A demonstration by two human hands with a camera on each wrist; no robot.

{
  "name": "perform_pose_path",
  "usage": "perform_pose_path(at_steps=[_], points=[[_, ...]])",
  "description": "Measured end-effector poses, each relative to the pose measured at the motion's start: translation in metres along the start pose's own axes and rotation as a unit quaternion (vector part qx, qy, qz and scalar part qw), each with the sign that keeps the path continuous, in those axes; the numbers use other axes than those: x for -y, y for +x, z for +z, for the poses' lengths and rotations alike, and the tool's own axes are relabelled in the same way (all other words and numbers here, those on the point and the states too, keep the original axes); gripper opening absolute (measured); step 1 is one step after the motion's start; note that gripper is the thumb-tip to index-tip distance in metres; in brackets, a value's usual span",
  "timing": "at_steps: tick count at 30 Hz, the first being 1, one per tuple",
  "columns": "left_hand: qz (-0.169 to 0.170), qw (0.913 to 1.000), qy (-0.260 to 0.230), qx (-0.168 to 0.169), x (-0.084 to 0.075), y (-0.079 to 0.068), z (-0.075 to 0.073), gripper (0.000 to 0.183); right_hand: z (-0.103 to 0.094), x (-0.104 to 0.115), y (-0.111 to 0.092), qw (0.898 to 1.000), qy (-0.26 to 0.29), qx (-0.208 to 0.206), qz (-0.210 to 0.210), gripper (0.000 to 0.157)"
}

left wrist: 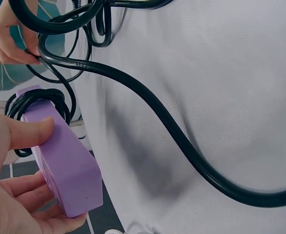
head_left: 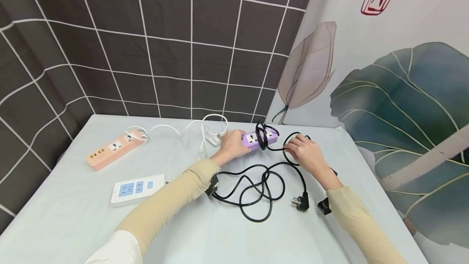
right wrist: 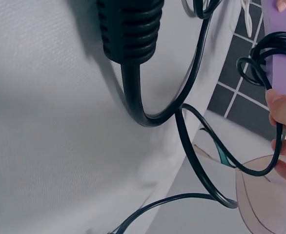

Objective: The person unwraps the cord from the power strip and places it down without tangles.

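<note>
My left hand (head_left: 231,145) grips one end of a purple power strip (head_left: 272,137), thumb on one side and fingers on the other in the left wrist view. Several turns of thin black cord (left wrist: 45,97) are wound around the strip's middle. From these turns the cord runs over to my right hand (head_left: 307,155), which pinches it between thumb and fingers. Past the right hand, the cord (right wrist: 250,171) hangs in a loose loop. In front of both hands a thicker black cord (head_left: 256,220) lies in tangled loops, ending in a black plug (head_left: 302,202).
On the left of the table (head_left: 73,223) lie an orange power strip (head_left: 128,141) and a white power strip (head_left: 156,183) with blue sockets. A white cord (head_left: 165,125) with a white plug (head_left: 213,139) lies beside my left hand. A dark grid curtain (head_left: 165,60) hangs behind.
</note>
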State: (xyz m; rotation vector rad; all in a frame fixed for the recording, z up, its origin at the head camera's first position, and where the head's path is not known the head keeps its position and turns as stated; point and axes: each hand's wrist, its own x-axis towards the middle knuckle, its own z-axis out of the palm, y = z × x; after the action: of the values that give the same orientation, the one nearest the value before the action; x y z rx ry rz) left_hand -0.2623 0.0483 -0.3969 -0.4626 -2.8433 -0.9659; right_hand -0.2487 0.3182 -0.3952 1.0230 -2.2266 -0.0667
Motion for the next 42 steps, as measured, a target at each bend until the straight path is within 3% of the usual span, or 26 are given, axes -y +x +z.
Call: perform_pose_path(at_steps=[21, 29, 42], points=[[0.019, 0.9995, -0.007, 0.025, -0.0082, -0.0029, 0.0041, 0.053, 0.0023, -0.0092, 0.0022, 0.992, 0.003, 0.025, 0.122, 0.005], [0.018, 0.9994, -0.006, 0.030, -0.0095, -0.0037, 0.0045, 0.051, 0.0021, -0.0082, 0.0061, 0.988, 0.000, 0.032, 0.153, 0.006], [0.012, 0.9995, -0.004, 0.029, -0.0059, -0.0079, 0.0020, 0.048, 0.0019, -0.0075, 0.0063, 0.983, -0.014, 0.006, 0.184, 0.006]])
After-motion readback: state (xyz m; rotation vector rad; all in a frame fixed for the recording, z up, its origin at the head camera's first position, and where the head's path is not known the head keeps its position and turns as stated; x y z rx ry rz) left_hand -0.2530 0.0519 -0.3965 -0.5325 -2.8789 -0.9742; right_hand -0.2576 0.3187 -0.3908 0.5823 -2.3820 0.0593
